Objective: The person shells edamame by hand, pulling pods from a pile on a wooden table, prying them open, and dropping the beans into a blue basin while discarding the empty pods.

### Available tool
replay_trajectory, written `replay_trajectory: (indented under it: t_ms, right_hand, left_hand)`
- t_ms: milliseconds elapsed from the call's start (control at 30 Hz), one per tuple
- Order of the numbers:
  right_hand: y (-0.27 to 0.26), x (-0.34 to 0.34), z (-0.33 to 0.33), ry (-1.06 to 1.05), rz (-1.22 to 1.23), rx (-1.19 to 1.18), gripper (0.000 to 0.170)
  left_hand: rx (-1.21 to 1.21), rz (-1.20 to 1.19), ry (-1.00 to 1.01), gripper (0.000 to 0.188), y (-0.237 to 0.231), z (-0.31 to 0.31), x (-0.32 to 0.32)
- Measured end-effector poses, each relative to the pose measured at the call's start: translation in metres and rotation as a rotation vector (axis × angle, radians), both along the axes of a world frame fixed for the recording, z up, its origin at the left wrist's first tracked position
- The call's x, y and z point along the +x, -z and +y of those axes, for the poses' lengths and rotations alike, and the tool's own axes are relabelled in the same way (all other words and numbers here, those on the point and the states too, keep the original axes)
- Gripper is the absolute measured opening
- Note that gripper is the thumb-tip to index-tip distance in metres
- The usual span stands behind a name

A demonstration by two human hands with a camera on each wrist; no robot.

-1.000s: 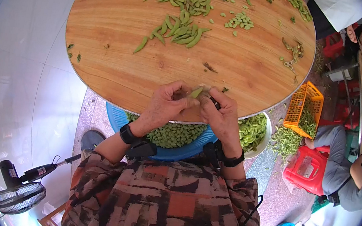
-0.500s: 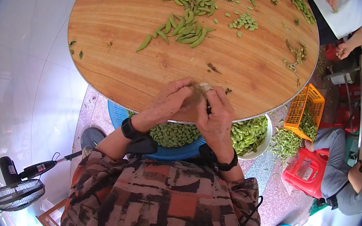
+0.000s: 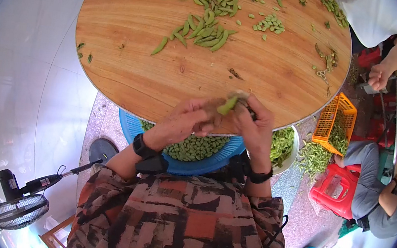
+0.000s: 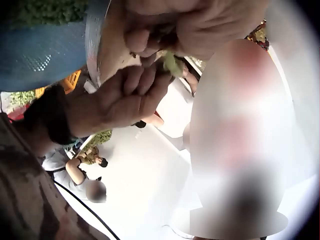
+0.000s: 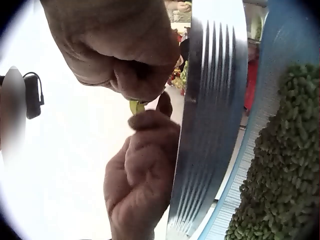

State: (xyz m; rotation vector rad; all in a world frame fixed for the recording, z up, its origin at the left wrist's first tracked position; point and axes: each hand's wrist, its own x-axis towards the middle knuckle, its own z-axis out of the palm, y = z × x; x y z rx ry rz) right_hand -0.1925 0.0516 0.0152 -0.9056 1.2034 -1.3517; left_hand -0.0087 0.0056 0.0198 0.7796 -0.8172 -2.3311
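Note:
Over the near edge of the round wooden table [image 3: 129, 75], both hands meet at a green edamame pod [image 3: 227, 105]. My right hand [image 3: 257, 126] pinches the pod; a pale wrap covers one fingertip, and a small dark object [image 3: 252, 112] shows among its fingers. My left hand [image 3: 183, 122] has curled, blurred fingers at the pod's lower end. The right wrist view shows the pod [image 5: 137, 107] between both hands' fingertips. In the left wrist view, its pale green end [image 4: 173, 65] sticks out between them. Below the table edge, a blue basket [image 3: 128, 127] holds shelled beans [image 3: 195, 148].
Edamame pods [image 3: 212, 35] and a small heap of shelled beans [image 3: 271, 23] lie farther back on the table. A white bowl of pods [image 3: 283, 145] stands right of the basket. Beyond are an orange crate [image 3: 331, 124], a red stool [image 3: 335, 189] and other people. A fan [image 3: 21, 211] stands left.
The hands were close together with the pod mostly hidden half a second ago; now they are farther apart and the pod shows again. A person's arm at the right has swung lower.

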Motion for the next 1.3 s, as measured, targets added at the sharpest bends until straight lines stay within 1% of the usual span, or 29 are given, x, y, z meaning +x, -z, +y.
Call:
replay_trajectory:
  t_ms: [67, 100, 133, 167, 200, 267, 300, 333, 400, 433, 500, 533, 567, 600, 633, 700, 733, 800, 833, 900, 1000, 1133, 1200, 1233, 1300]
  right_hand:
    - [-0.012, -0.030, 0.013, -0.090, 0.036, 0.020, 0.022]
    - [-0.017, -0.052, 0.022, -0.151, 0.182, -0.063, 0.023]
    - [-0.020, -0.074, 0.033, -0.213, 0.327, -0.149, 0.024]
    - [-0.022, -0.096, 0.044, -0.291, 0.390, -0.180, 0.025]
    - [-0.023, -0.114, 0.054, -0.371, 0.456, -0.212, 0.026]
    - [-0.024, -0.130, 0.072, -0.157, 0.529, 0.026, 0.027]
    - [-0.027, -0.135, 0.070, -0.105, 0.674, 0.127, 0.025]
    - [-0.026, -0.134, 0.067, -0.108, 0.676, 0.124, 0.025]
    - [-0.021, -0.130, 0.062, -0.055, 0.581, 0.187, 0.024]
    - [-0.020, -0.118, 0.057, 0.002, 0.533, 0.141, 0.023]
    - [-0.011, -0.100, 0.044, 0.008, 0.516, 0.107, 0.022]
    - [-0.010, -0.091, 0.036, 0.014, 0.498, 0.075, 0.022]
    - [-0.011, -0.078, 0.028, 0.020, 0.499, 0.076, 0.022]
    - [-0.012, -0.064, 0.021, 0.020, 0.447, 0.058, 0.023]
    - [-0.013, -0.050, 0.014, 0.021, 0.394, 0.040, 0.023]
    - [-0.002, -0.026, 0.004, 0.004, 0.285, -0.011, 0.025]
    - [-0.003, -0.012, 0.000, 0.012, 0.287, -0.001, 0.025]
    - [-0.006, 0.008, -0.007, -0.023, -0.034, 0.098, 0.027]
    - [-0.006, 0.011, -0.009, -0.021, -0.034, 0.103, 0.027]
    - [-0.005, 0.014, -0.012, -0.157, -0.014, 0.074, 0.026]
    - [-0.005, 0.013, -0.013, -0.155, 0.013, 0.055, 0.026]
    - [0.001, 0.009, -0.010, -0.175, 0.023, 0.087, 0.026]
    - [0.010, 0.008, -0.010, -0.184, 0.090, -0.015, 0.027]
    - [0.011, 0.008, -0.010, -0.185, 0.089, -0.015, 0.027]
    - [0.012, 0.007, -0.010, -0.186, 0.142, -0.065, 0.030]
  left_hand:
    - [-0.327, -0.105, 0.331, 0.031, -0.008, -0.001, 0.017]
    - [-0.330, -0.110, 0.326, 0.031, -0.009, -0.002, 0.026]
    - [-0.633, -0.130, 0.470, 0.030, -0.009, -0.004, 0.036]
    - [-0.936, -0.152, 0.612, 0.030, -0.009, -0.006, 0.046]
    - [-0.939, -0.159, 0.604, 0.030, -0.009, -0.012, 0.057]
    - [-1.171, -0.531, 0.306, 0.033, -0.007, -0.031, 0.074]
    - [-1.199, -0.811, 0.094, 0.030, -0.006, -0.045, 0.076]
    - [-1.206, -1.085, -0.125, 0.028, -0.005, -0.064, 0.076]
    - [-1.375, -1.219, -0.396, 0.022, 0.001, -0.106, 0.078]
    - [-1.377, -1.217, -0.398, 0.022, 0.008, -0.121, 0.080]
    - [-1.517, -1.278, -0.384, 0.021, 0.019, -0.140, 0.081]
    - [-1.520, -1.274, -0.386, 0.021, 0.016, -0.140, 0.079]
    - [-1.460, -1.271, -0.361, 0.020, 0.013, -0.136, 0.076]
    - [-1.399, -1.267, -0.333, 0.018, 0.009, -0.130, 0.073]
    - [-1.401, -1.260, -0.326, 0.018, -0.001, -0.118, 0.066]
    - [-0.855, -0.955, -0.245, 0.016, -0.020, -0.084, 0.046]
    - [-0.851, -0.951, -0.234, 0.016, -0.015, -0.069, 0.039]
    - [-0.579, -0.581, -0.121, 0.016, -0.001, -0.044, 0.027]
    - [-0.575, -0.581, -0.118, 0.016, 0.002, -0.036, 0.020]
    - [-0.552, -0.513, -0.083, 0.018, 0.005, -0.025, 0.011]
    - [-0.497, -0.511, -0.093, 0.017, 0.010, -0.021, 0.008]
    - [-0.532, -0.546, -0.095, 0.017, 0.006, -0.016, 0.006]
    - [-0.558, -0.602, -0.112, 0.017, 0.007, -0.014, 0.005]
    - [-0.558, -0.603, -0.113, 0.017, 0.011, -0.012, 0.004]
    - [-0.865, -0.656, -0.239, 0.016, 0.017, -0.011, 0.001]
